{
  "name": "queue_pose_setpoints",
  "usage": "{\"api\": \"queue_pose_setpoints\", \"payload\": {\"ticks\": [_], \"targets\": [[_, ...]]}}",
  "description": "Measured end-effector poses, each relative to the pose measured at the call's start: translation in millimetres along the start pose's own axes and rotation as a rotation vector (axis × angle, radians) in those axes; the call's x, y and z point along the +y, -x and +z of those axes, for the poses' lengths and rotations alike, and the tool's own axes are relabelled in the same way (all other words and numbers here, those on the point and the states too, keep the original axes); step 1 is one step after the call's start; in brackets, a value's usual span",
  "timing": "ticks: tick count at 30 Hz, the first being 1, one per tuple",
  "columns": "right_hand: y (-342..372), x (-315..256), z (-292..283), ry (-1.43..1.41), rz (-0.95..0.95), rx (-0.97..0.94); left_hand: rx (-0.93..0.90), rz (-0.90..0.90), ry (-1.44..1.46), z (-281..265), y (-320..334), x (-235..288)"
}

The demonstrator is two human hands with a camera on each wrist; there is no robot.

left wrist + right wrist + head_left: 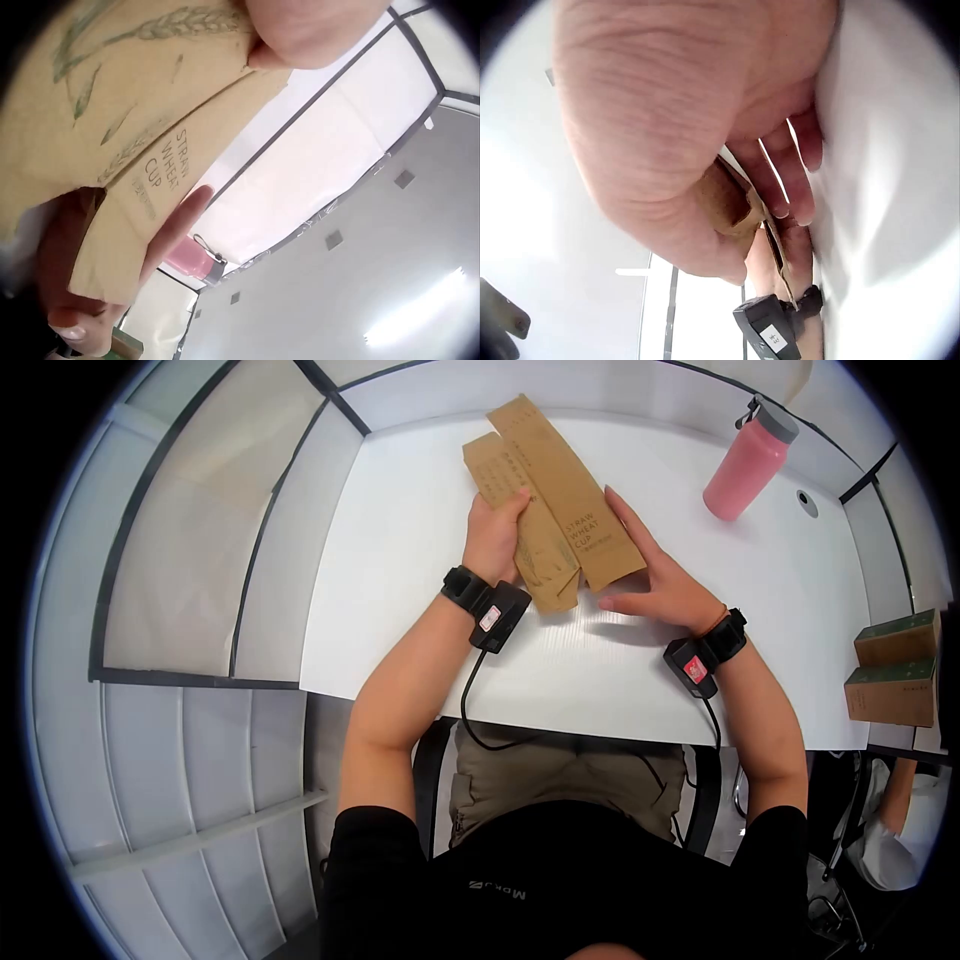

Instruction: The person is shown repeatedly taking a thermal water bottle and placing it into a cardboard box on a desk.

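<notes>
A brown cardboard box (575, 490), partly flattened and printed "STRAW WHEAT CUP", is held over the white table. My left hand (493, 538) grips its left side, thumb pressed on the printed face and fingers underneath. At the near end of the box the flaps stick out loose, and a wheat drawing shows on one panel (172, 82) in the left wrist view. My right hand (672, 585) lies along the right edge with long, straight fingers, the thumb spread away near the open end. The right wrist view shows the box's open end (731, 199) between thumb and fingers.
A pink bottle (745, 470) with a grey lid stands at the back right of the white table (400, 560). Two brown and green boxes (893, 690) are at the right edge. Pale partition panels (215, 510) enclose the table. Cables (466, 705) hang from both wrist cameras.
</notes>
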State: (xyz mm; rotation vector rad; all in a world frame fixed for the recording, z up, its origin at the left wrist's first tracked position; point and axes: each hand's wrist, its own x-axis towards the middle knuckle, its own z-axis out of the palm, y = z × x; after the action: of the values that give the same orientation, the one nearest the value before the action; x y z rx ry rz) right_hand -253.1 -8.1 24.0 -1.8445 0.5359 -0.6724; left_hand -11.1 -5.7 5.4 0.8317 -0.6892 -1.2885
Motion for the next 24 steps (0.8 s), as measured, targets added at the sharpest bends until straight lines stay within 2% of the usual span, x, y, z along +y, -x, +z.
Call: {"api": "queue_pose_setpoints", "payload": {"ticks": [1, 4, 10, 13, 16, 19, 24], "targets": [[1, 0, 0, 0.028, -0.034, -0.008, -0.004, -0.031, -0.005, 0, 0, 0], [-1, -4, 2, -0.368, 0.115, -0.024, -0.026, -0.083, -0.059, -1, -1, 3], [-2, -1, 2, -0.354, 0.155, 0.004, -0.006, -0.059, -0.066, 12, 6, 5], [-2, 3, -2, -0.270, 0.099, 0.002, -0.009, -0.061, -0.054, 10, 6, 5], [-1, -6, -9, -0.351, 0.218, -0.009, -0.006, -0.066, -0.034, 9, 4, 3], [-1, -5, -5, -0.341, 0.245, 0.023, -0.001, -0.056, -0.020, 6, 3, 1], [-5, 1, -1, -0.262, 0.127, 0.059, -0.025, -0.071, -0.018, 5, 2, 2]]}}
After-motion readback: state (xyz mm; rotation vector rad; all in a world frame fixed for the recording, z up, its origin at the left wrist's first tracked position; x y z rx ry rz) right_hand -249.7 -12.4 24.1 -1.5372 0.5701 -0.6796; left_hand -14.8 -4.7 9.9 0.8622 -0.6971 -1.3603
